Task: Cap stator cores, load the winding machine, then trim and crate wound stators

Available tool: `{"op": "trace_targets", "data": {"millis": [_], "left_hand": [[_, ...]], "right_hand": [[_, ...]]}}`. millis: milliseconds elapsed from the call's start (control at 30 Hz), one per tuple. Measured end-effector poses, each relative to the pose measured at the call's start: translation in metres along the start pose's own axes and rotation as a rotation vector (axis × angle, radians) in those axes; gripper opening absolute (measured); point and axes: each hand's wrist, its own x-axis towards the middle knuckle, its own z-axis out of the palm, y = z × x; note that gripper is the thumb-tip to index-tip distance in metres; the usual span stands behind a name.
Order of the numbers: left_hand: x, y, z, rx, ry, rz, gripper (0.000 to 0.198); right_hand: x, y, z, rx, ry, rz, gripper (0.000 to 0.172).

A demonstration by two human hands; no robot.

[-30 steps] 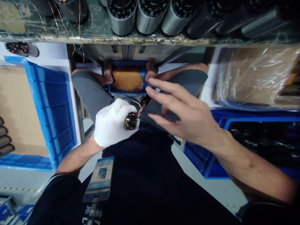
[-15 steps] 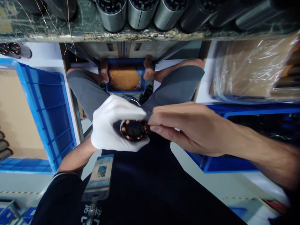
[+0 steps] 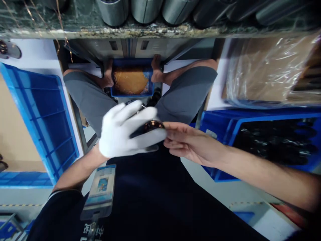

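Note:
A dark motor stator [image 3: 153,125] with copper windings sits between my two hands, above my lap. White-gloved, my left hand [image 3: 127,130] is spread with its fingers apart over and beside the stator, covering much of it; motion blurs the fingers. My bare right hand [image 3: 185,140] comes in from the right, its fingers bent together at the stator's right edge and closed on it. The glove partly hides that contact.
Metal cylinders [image 3: 146,10] stand along the worn bench edge [image 3: 150,32] ahead, with loose copper wires [image 3: 61,30] hanging at left. A blue crate [image 3: 47,107] is at left. Another blue crate [image 3: 223,170] with dark parts lies right, below a plastic-wrapped carton [image 3: 260,73]. A blue bin [image 3: 132,62] lies between the feet.
My left hand has loosened from its wrap round the stator and spread its fingers over it. My right hand has turned from pinching at the rim to holding the stator's right side.

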Motion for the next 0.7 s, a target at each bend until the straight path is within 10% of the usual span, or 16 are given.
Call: {"op": "trace_targets", "data": {"millis": [200, 333, 467, 567, 700], "left_hand": [[0.027, 0.013, 0.026, -0.532, -0.475, -0.322, 0.024], [0.012, 0.023, 0.027, -0.184, -0.144, -0.181, 0.044], [0.018, 0.025, 0.017, 0.112, -0.015, 0.172, 0.011], [0.027, 0.029, 0.011, 0.067, -0.121, 0.122, 0.009], [0.023, 0.032, 0.012, -0.081, -0.241, -0.152, 0.013]], "right_hand": [[-0.011, -0.063, 0.001, -1.096, -0.09, -0.267, 0.038], [-0.028, -0.087, -0.007, -1.496, 0.005, -0.539, 0.026], [-0.029, -0.075, -0.014, -1.143, -0.107, -0.203, 0.039], [-0.016, -0.056, -0.017, -0.745, -0.323, 0.086, 0.021], [-0.007, -0.046, -0.008, -1.025, -0.133, -0.146, 0.035]]}}
